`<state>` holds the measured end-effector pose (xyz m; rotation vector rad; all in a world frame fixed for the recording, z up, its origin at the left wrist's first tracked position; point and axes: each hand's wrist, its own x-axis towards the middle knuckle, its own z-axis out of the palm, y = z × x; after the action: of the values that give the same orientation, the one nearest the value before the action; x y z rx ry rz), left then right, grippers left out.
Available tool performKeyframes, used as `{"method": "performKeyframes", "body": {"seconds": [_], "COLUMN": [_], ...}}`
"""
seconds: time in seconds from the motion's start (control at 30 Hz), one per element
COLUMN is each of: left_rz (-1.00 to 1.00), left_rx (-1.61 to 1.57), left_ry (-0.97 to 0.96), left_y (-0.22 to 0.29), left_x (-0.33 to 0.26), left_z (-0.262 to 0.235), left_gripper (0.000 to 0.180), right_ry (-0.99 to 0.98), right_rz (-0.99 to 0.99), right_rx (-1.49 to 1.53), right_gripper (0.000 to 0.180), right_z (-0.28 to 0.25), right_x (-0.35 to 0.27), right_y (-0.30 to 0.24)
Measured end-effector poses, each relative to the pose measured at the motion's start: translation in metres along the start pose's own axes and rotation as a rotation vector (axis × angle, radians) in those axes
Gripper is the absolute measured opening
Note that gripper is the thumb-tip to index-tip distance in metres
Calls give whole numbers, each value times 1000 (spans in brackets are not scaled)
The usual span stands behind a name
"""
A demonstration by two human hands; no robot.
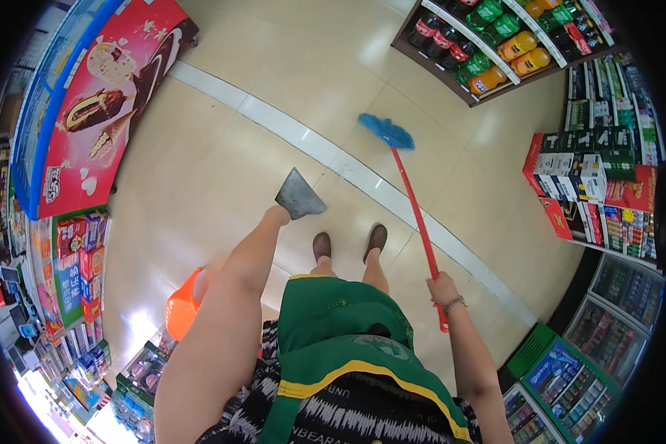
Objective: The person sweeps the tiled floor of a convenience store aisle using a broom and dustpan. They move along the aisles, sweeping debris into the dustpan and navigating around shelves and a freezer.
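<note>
My right hand [443, 288] is wrapped round the red handle of a broom [416, 212], near the handle's end. The broom's blue bristles [387, 132] are on the tiled floor, beyond a pale strip. Out in front on the left, my left hand [277, 216] is closed at the edge of a grey dustpan [301, 195]; its fingers are mostly hidden. The dustpan is just short of the strip, left of my feet, apart from the bristles. A green apron [340, 318] with yellow trim covers my front.
A red-and-blue ice cream freezer [118, 96] stands at the far left. Shelves of drink bottles [488, 44] are at the far right, with stacked boxes [570, 176] nearer. An orange container [183, 307] is beside my left arm. A pale strip [303, 137] crosses the floor.
</note>
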<state>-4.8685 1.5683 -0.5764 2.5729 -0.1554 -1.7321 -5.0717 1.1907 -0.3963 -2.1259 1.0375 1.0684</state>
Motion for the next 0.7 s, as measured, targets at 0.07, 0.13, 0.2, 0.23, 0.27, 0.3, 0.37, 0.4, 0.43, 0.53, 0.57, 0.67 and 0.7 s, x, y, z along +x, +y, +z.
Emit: {"method": "performKeyframes", "body": {"seconds": [0.07,0.13,0.2,0.23,0.27,0.3,0.37,0.4,0.43,0.53,0.57,0.67,0.7], "left_rz": [59,88,50,29,37,41,36,25,13,103,81,34,46], "left_rx": [113,105,17,-27,-23,-18,-39,-62,-86,33,-8,-87,-81], "left_ry": [-7,38,143,197,182,174,166,166,166,141,145,159,159], "left_y": [10,19,16,14,21,28,34,35,35,37,39,32,28], "left_x": [4,11,36,48,49,44,45,51,57,73,70,51,48], "left_z": [-10,-17,-10,-4,-5,-11,-14,-12,-10,-5,-4,-7,-6], "left_gripper": [26,27,27,28,28,28,29,29,29,30,30,29,29], "right_ry": [-72,-225,-356,-438,-512,-559,-656,-696,-737,-840,-873,-816,-809], "right_rz": [66,124,143,151,164,178,206,216,225,166,129,113,110], "right_rx": [39,233,338,370,408,435,482,473,464,434,422,334,362], "right_gripper": [25,22,19,18,18,17,17,16,16,16,16,16,16], "right_z": [27,45,62,66,65,62,55,52,49,46,45,19,12], "right_x": [4,-8,-23,-34,-44,-54,-76,-82,-86,-91,-91,-121,-128], "right_y": [-13,-19,-11,-8,-8,-12,-25,-29,-33,-23,-18,-29,-27]}}
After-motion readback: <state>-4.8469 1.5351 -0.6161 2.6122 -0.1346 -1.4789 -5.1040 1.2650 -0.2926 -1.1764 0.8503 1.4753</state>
